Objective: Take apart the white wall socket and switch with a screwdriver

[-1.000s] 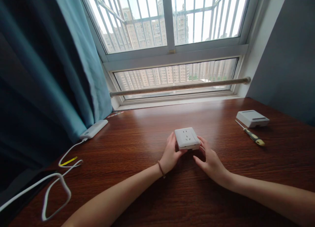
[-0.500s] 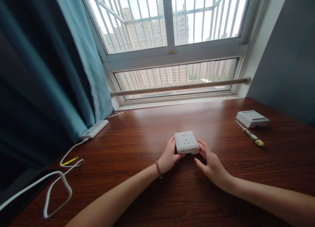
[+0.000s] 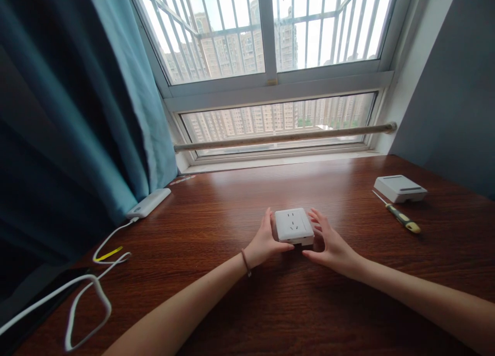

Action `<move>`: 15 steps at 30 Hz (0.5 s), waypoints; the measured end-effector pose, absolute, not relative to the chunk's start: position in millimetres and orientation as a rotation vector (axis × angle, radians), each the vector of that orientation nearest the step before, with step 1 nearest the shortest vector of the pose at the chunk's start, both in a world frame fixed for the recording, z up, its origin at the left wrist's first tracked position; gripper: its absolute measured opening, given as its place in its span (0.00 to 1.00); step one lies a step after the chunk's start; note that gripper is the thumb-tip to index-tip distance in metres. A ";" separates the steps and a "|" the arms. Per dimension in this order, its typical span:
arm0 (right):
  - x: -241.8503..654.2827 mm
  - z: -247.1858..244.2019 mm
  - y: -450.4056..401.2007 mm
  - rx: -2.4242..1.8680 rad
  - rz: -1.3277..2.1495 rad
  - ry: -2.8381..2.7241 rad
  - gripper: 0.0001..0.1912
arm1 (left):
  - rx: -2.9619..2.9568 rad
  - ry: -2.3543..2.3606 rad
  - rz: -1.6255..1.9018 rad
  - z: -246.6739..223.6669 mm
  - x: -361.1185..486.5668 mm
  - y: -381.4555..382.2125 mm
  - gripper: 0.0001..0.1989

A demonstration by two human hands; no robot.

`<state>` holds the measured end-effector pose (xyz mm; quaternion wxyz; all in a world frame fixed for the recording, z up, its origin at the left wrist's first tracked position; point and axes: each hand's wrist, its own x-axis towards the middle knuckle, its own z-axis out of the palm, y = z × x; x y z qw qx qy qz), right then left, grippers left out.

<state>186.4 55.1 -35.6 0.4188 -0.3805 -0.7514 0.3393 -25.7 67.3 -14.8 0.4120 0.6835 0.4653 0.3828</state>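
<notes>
A white square socket box (image 3: 294,226) with slots in its top face rests on the brown wooden table (image 3: 216,206) near the middle. My left hand (image 3: 266,242) is at its left side, fingers spread, thumb along the near left corner. On the other side, my right hand (image 3: 328,245) is open, its fingers curved near the box's right edge and its thumb apart from them. A small gap shows between the right hand and the box. Whether the left fingertips touch the box is hard to tell.
At the right lie a second white box (image 3: 400,188) and a screwdriver (image 3: 402,218). A white power bank (image 3: 150,202) with a white cable (image 3: 106,307) and yellow tie (image 3: 110,253) is at the left, beside the blue curtain (image 3: 143,139). A window and rail stand behind.
My left fingers have spread from the box's side, and my right hand has opened wider and shifted slightly. The box shows slightly lower in view, turned a little flatter.
</notes>
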 end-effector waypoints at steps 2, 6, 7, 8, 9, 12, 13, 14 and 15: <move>188.4 -36.0 71.9 -0.876 0.940 -1.909 0.54 | 1.640 1.087 0.949 -16.1 -27.0 70.3 0.61; 189.4 -31.5 99.1 -0.856 1.096 -1.934 0.58 | 1.653 1.007 0.942 -15.9 -30.7 74.7 0.60; 189.3 -30.1 103.1 -0.841 1.118 -1.947 0.58 | 1.662 1.023 0.942 -15.4 -31.6 75.1 0.59; 189.1 -29.1 105.8 -0.824 1.124 -1.960 0.57 | 1.668 1.040 0.941 -14.8 -32.2 75.2 0.58; 189.0 -28.7 107.5 -0.813 1.114 -1.966 0.56 | 1.671 1.060 0.940 -14.3 -32.6 75.1 0.57; 188.7 -30.8 107.7 -0.807 1.058 -1.950 0.53 | 1.674 1.094 0.940 -14.0 -32.6 74.2 0.55; 188.7 -32.1 106.9 -0.808 1.049 -1.942 0.52 | 1.677 1.100 0.944 -14.4 -32.4 73.8 0.54; 188.9 -33.3 105.9 -0.807 1.047 -1.934 0.52 | 1.682 1.103 0.948 -15.0 -32.1 73.5 0.54; 189.1 -34.3 105.0 -0.804 1.049 -1.929 0.52 | 1.688 1.103 0.951 -15.6 -31.9 73.1 0.53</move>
